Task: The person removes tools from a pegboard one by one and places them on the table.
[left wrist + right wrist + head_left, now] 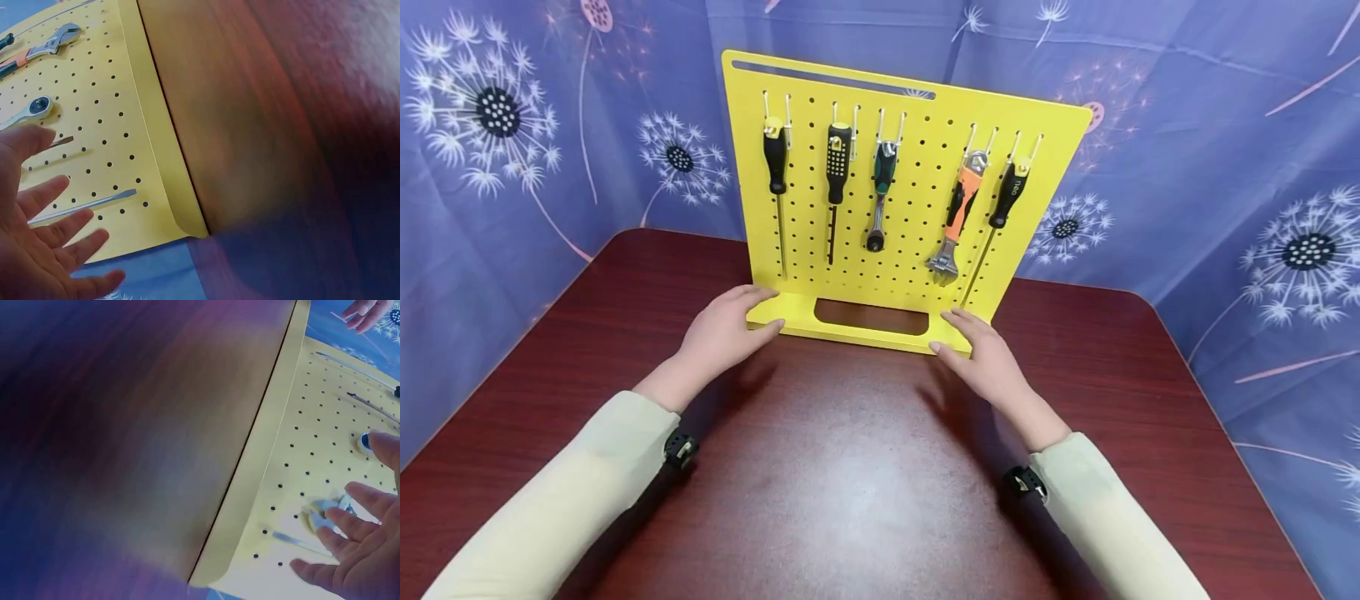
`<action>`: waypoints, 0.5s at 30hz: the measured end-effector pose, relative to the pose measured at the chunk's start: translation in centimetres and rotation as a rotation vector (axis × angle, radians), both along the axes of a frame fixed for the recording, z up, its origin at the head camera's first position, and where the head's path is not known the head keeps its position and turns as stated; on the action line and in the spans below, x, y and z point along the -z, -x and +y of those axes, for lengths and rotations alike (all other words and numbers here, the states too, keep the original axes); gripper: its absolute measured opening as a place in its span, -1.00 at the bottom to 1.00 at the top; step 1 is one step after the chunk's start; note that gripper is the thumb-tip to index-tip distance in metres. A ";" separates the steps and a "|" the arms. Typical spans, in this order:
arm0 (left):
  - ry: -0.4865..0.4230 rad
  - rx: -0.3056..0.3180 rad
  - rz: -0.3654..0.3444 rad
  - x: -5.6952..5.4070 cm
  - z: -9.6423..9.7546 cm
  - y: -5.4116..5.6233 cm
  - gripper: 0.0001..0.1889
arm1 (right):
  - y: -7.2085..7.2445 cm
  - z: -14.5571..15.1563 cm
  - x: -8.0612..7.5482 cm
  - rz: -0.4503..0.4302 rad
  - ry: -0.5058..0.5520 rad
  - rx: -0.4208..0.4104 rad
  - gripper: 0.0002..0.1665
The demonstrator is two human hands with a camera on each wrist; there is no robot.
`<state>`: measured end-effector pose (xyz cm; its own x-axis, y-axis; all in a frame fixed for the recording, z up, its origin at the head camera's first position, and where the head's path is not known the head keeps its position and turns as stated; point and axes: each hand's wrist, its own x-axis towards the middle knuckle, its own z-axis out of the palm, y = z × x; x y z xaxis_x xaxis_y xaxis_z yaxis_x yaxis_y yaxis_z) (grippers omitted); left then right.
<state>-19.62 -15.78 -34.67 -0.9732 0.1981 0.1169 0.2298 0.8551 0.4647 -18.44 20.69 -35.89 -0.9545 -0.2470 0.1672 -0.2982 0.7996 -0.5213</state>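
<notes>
A yellow pegboard stand (895, 225) stands upright on the table with tools hung on its hooks. My left hand (722, 329) is at its lower left corner, thumb and fingers apart. At the lower right corner is my right hand (985, 358), fingers likewise spread. Neither hand holds anything; whether the fingertips touch the base cannot be told. From left to right hang a black-handled screwdriver (777, 167), a second screwdriver (838, 162) with a dotted grip, a green-and-black ratchet wrench (883, 175), an orange adjustable wrench (962, 204) and another black screwdriver (1009, 196).
The dark red wooden table (850, 467) extends in front of the board and to both sides. Blue cloth (625, 100) with dandelion prints hangs behind and at the sides. A black band (681, 450) sits on the left wrist, another band (1026, 482) on the right.
</notes>
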 end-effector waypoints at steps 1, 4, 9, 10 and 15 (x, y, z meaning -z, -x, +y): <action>-0.031 0.008 0.000 -0.1 -0.2 0.0 -0.45 | 0.1 0.2 -0.1 -0.006 0.018 0.000 -0.34; -0.094 0.019 -0.006 -0.6 -0.8 0.3 -0.49 | 0.2 1.0 -0.8 -0.018 0.066 0.016 -0.41; -0.208 0.003 -0.063 -1.8 -1.9 1.2 -0.50 | 0.4 2.1 -2.3 -0.080 0.175 0.080 -0.48; -0.232 -0.003 -0.080 -2.1 -2.2 1.5 -0.50 | 0.4 2.4 -2.6 -0.092 0.199 0.090 -0.49; -0.367 -0.029 -0.156 -3.8 -3.4 2.7 -0.47 | 1.0 3.8 -3.9 -0.119 0.232 0.085 -0.46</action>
